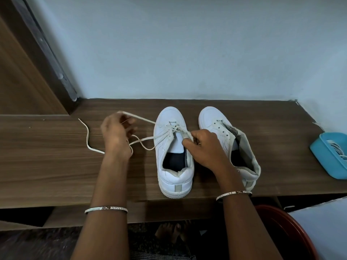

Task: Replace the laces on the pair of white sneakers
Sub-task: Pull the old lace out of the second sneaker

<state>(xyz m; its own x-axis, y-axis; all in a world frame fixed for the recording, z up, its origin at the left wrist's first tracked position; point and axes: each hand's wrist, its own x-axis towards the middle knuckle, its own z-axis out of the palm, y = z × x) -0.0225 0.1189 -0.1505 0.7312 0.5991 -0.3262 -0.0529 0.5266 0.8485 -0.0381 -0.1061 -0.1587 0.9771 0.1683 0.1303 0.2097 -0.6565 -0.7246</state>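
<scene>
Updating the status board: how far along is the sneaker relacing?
Done: right sneaker's eyelets look bare. In hand: left sneaker laced only near the toe; left hand holds the loose lace, right hand pinches the eyelet flap. Left: probably lacing both; laces sit in the blue tray.

A brown wooden desk (56, 166) carried the left sneaker (165, 132) and right sneaker (210, 117) mid-desk, heels at its front edge, a lace (87, 136) trailing leftward, and a blue tray (323, 160) at its right edge.
</scene>
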